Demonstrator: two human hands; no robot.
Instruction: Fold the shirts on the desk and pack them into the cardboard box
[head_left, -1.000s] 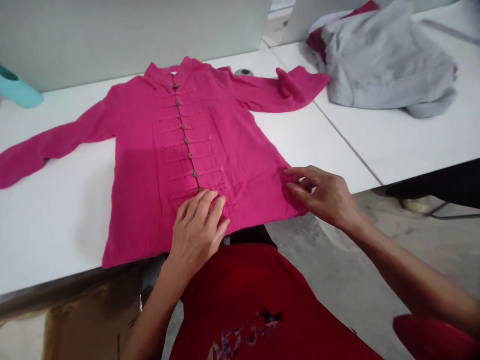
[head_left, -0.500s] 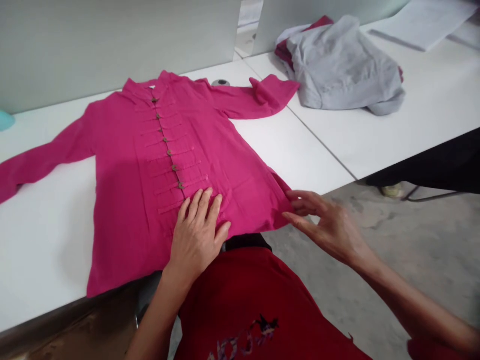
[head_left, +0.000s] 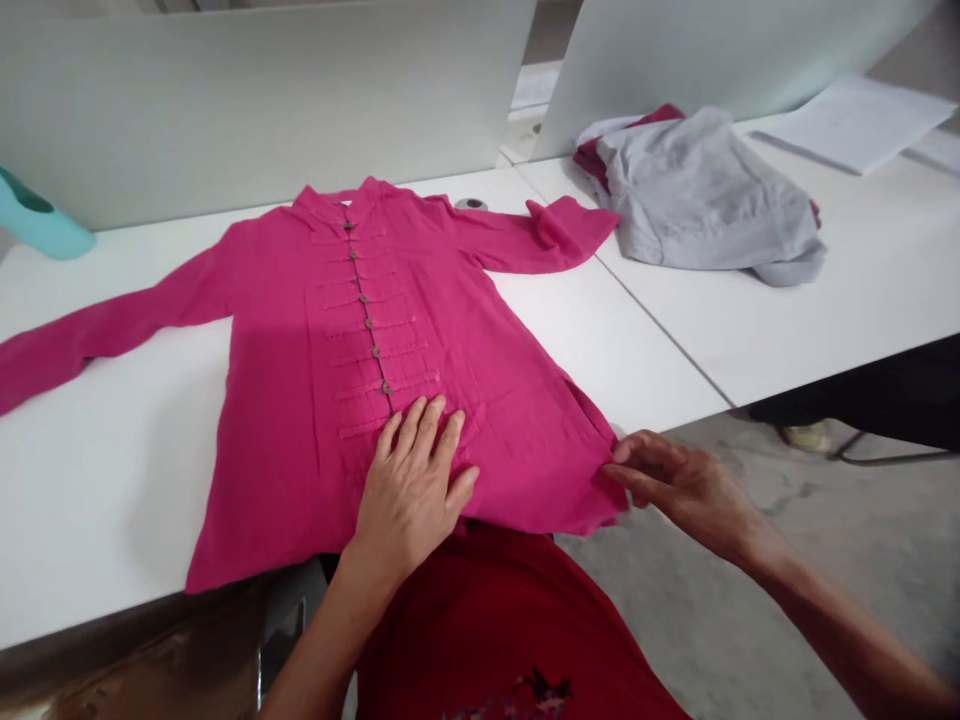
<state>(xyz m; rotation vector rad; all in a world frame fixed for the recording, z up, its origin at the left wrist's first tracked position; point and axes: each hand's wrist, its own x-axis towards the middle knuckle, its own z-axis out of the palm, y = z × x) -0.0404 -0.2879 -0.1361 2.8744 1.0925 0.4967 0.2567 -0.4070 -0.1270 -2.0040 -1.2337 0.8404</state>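
A bright pink button-front shirt point(head_left: 315, 340) lies face up on the white table point(head_left: 112, 470), sleeves spread to both sides. My left hand point(head_left: 412, 490) rests flat on its lower front near the hem, fingers stretched out. My right hand point(head_left: 679, 485) is at the shirt's lower right corner, off the table edge, fingers pinched on the hem there. I wear a red top, visible at the bottom.
A crumpled grey garment point(head_left: 705, 200) with dark red cloth under it lies on the adjoining table at the right. White paper point(head_left: 855, 120) sits far right. A teal object point(head_left: 37, 215) stands at the left. Grey partitions point(head_left: 262, 90) back the tables.
My right hand has slid from on top of the shirt's right side down to its lower right corner. My left hand stays flat on the front. The view has shifted.
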